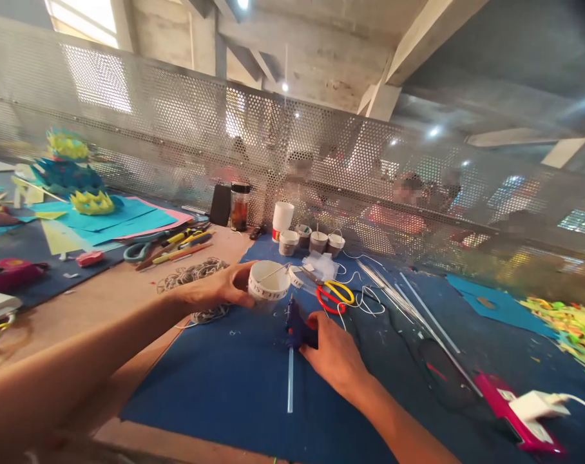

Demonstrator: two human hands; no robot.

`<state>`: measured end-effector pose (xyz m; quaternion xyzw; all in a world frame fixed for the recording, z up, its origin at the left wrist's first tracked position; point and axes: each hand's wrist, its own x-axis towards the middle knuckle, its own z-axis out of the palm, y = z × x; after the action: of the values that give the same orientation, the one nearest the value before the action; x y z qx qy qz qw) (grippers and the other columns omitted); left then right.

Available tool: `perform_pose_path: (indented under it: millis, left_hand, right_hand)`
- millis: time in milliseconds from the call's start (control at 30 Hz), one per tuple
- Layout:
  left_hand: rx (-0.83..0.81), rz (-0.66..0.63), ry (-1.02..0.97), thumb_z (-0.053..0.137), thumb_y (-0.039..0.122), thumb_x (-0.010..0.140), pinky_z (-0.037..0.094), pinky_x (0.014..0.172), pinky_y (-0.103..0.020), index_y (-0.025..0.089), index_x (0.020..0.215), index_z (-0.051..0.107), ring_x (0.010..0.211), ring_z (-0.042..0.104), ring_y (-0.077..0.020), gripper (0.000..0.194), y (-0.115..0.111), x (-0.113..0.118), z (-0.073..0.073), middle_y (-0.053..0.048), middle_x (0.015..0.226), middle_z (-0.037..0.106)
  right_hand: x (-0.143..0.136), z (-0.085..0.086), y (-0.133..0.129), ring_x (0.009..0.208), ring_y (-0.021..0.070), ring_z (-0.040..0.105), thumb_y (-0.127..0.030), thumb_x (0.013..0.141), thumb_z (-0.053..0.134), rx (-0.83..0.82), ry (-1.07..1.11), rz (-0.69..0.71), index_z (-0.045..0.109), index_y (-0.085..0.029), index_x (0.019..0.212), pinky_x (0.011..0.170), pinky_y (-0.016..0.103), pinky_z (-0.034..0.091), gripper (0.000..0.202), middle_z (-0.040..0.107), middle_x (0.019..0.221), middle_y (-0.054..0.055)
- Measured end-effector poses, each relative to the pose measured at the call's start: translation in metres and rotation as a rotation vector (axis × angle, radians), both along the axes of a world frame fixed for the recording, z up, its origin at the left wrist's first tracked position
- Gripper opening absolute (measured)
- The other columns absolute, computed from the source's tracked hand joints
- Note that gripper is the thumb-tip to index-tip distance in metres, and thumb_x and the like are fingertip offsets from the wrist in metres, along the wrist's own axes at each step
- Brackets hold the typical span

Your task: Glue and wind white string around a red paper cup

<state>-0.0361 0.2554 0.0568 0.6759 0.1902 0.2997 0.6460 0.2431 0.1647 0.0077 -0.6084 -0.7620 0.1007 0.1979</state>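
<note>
Head view: the left hand [223,287] has its grip around a white cup [267,291]; the right hand [335,351] grips a blue glue gun [297,327], nearer and right.

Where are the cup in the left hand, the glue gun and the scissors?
Cup [268,295]: head view, on its lettered outer wall.
Glue gun [295,326]: head view, on its body.
Scissors [328,286]: head view, on the yellow handle.

Lettering [258,291] on the white cup [269,298] curves out of sight, figures [402,216] behind the perforated screen [176,96] blur, and the right edge cuts off the far-right green and yellow scraps [570,325]
</note>
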Motion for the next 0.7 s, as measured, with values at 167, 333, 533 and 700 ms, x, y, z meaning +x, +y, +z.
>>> perform_pose_path:
  millis: [167, 333, 533, 700]
  left_hand:
    - [0.02, 0.076, 0.041, 0.083, 0.015, 0.067, 0.046, 0.097, -0.037, 0.02, 0.134, 0.053, 0.119, 0.061, -0.0285, 0.074, 0.0015, 0.0007, -0.0049, -0.009, 0.125, 0.069]
    - [0.057, 0.11, 0.071, 0.083, 0.018, 0.068, 0.047, 0.098, -0.039, 0.02, 0.131, 0.055, 0.119, 0.061, -0.028, 0.069, -0.0008, 0.0019, -0.0044, -0.01, 0.13, 0.066]
    - [0.081, 0.171, 0.087, 0.084, 0.02, 0.066, 0.047, 0.1, -0.041, 0.021, 0.132, 0.056, 0.121, 0.06, -0.0297, 0.072, -0.0039, 0.0036, -0.0023, -0.01, 0.128, 0.068]
    - [0.055, 0.182, 0.084, 0.083, 0.02, 0.066, 0.046, 0.098, -0.04, 0.021, 0.133, 0.055, 0.12, 0.061, -0.0293, 0.073, -0.0054, 0.005, 0.0001, -0.009, 0.124, 0.07]
  right_hand:
    - [-0.0006, 0.0016, -0.0006, 0.103, 0.0274, 0.069, -0.035, 0.085, 0.067, -0.026, 0.058, 0.011, 0.056, -0.021, 0.114, 0.088, 0.039, 0.051, 0.034, 0.071, 0.111, 0.006]
    - [-0.0005, -0.0004, -0.0005, 0.104, 0.0276, 0.067, -0.034, 0.085, 0.067, -0.015, 0.078, 0.038, 0.057, -0.021, 0.116, 0.091, 0.04, 0.051, 0.035, 0.071, 0.11, 0.007]
    - [-0.0007, -0.0025, 0.0004, 0.105, 0.0282, 0.066, -0.03, 0.084, 0.067, -0.003, 0.071, 0.048, 0.057, -0.021, 0.117, 0.093, 0.043, 0.05, 0.036, 0.07, 0.112, 0.008]
    - [-0.0012, -0.0002, -0.0005, 0.108, 0.0276, 0.065, -0.024, 0.083, 0.067, 0.011, 0.081, 0.067, 0.057, -0.019, 0.118, 0.095, 0.042, 0.049, 0.037, 0.069, 0.114, 0.008]
